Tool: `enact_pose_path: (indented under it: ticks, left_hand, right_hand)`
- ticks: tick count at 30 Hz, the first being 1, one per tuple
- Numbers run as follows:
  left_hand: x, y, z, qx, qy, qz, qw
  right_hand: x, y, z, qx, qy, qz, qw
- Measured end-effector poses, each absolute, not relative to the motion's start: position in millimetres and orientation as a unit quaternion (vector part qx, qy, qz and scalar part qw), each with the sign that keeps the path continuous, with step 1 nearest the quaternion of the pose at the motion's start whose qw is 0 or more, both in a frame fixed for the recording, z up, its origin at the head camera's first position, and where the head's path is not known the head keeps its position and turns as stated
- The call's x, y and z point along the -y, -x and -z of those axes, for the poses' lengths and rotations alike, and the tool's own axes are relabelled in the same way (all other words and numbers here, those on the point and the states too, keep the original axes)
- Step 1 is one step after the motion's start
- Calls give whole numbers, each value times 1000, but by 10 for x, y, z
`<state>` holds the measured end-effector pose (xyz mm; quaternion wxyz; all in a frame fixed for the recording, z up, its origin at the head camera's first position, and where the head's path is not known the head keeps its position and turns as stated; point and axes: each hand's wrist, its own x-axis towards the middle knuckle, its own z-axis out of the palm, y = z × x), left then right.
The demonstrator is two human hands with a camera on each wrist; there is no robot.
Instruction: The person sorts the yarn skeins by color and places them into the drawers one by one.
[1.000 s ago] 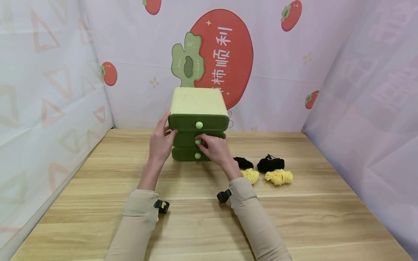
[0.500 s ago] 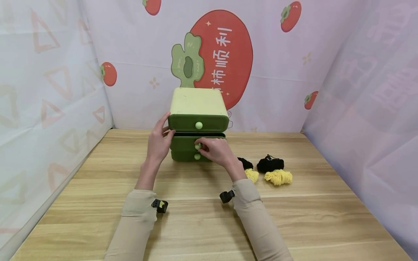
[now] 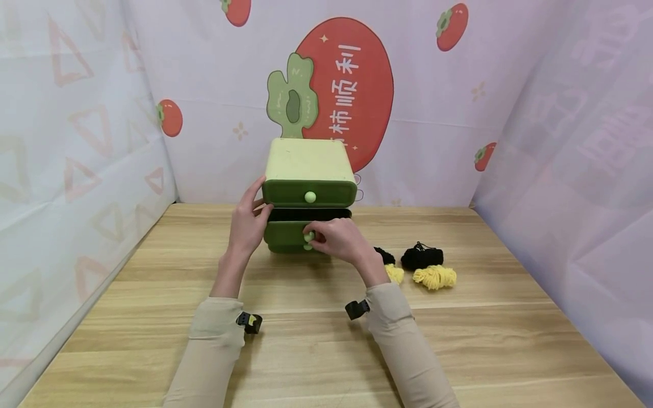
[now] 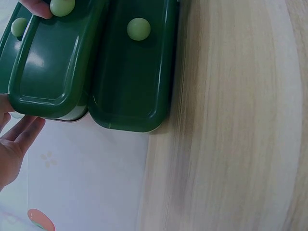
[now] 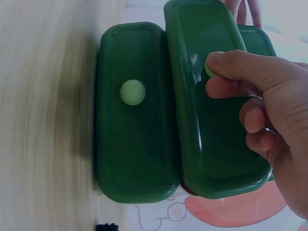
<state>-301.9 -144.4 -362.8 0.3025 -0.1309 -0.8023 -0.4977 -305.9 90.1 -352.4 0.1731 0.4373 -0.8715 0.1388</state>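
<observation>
A small cabinet (image 3: 311,158) with a pale yellow-green top and dark green drawers stands on the table. Its middle drawer (image 3: 285,233) is pulled partway out, showing a dark gap above its front. My right hand (image 3: 339,241) pinches that drawer's round light green knob (image 3: 308,236) between thumb and index finger. Against the cabinet's left side rests my left hand (image 3: 246,229), fingers fairly straight, thumb near the top drawer's lower corner. The top drawer (image 3: 285,194) and the bottom drawer (image 5: 139,154) are closed. The middle drawer's inside is too dark to make out.
Right of the cabinet lie black yarn bundles (image 3: 422,258) and yellow yarn bundles (image 3: 435,277), some partly behind my right wrist. The wooden table (image 3: 306,351) is enclosed by a printed cloth backdrop (image 3: 214,68) at the back and sides.
The middle drawer has come out toward me, with my right hand drawing its knob. A dark opening now shows beneath the top drawer. My left hand has stayed nearly still.
</observation>
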Motion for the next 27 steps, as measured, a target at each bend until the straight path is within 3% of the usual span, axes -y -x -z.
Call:
enact_pose_path:
  ticks: [10,20,27]
  left_hand:
    - [1456,3018,3633,798,129,505,302]
    - [1432,3020,3609,797,127,509,298]
    - [1435,3015,3621,799,124,507,297]
  right_hand:
    - [-899,3009,3509,872,-442,-131,167]
    - [-939,2921,3354,833,-481,-160,222]
    - [-1034,2959,3330,827,-478,-195,220]
